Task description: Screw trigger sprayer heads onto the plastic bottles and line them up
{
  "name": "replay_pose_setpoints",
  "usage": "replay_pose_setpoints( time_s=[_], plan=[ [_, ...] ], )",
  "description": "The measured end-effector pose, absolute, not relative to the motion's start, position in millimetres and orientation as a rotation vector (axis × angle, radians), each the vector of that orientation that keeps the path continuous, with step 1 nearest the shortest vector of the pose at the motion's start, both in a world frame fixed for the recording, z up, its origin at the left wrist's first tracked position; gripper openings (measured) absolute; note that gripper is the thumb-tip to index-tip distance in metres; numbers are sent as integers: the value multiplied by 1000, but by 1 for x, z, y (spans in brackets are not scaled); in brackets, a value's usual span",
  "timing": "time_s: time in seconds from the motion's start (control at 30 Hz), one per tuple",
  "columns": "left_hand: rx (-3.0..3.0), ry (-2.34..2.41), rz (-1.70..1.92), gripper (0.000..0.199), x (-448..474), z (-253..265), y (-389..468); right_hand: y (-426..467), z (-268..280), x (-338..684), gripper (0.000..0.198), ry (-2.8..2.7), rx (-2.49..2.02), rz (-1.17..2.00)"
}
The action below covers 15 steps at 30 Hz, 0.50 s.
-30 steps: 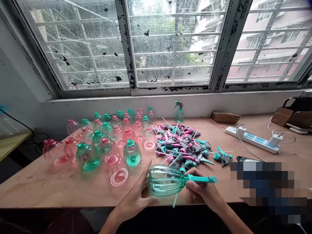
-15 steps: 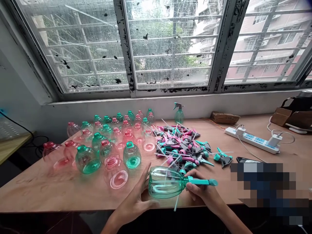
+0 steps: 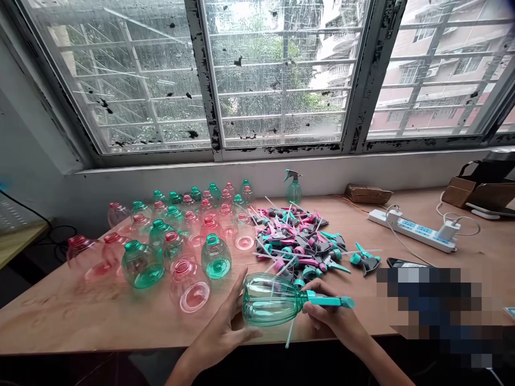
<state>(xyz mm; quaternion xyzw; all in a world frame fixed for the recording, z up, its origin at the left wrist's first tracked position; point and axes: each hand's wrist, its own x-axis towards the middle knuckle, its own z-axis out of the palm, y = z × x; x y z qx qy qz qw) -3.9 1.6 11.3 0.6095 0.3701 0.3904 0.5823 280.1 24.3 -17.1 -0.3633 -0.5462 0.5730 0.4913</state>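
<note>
A clear green spray bottle [image 3: 269, 303] lies sideways in the air above the front edge of the table. My left hand [image 3: 225, 321] cups its base, thumb below and index finger up along the end; the other fingers are partly hidden behind it. At the neck, my right hand [image 3: 328, 311] grips the turquoise trigger spray head [image 3: 333, 302] between thumb and fingers. A thin white tube [image 3: 289, 333] sticks out below the bottle; where its upper end goes is hidden. Behind the bottle lies a heap of pink, turquoise and grey spray heads [image 3: 300, 241].
Several open pink and green bottles [image 3: 189, 287] stand on the wooden table [image 3: 80, 321] at left. One bottle with a spray head [image 3: 294, 188] stands by the wall. A single spray head [image 3: 365, 260], a phone [image 3: 402, 262] and a power strip [image 3: 414, 230] lie at right.
The whole view has shifted slightly to the left. Both hands keep the same hold on the bottle and its spray head, with no clear movement between them.
</note>
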Motion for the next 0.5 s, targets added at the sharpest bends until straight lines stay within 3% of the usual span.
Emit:
replay_pose_setpoints(
  time_s=[0.07,0.23,0.5],
  plan=[
    [1387,858,910,121,-5,10,2,25,-18,280,35,-1320,-874,1400],
    [1399,822,879,103,-8,7,4,26,-22,280,33,-1306,-852,1404],
    [1396,844,906,115,-4,11,1,28,-28,281,32,-1298,-811,1434]
  ],
)
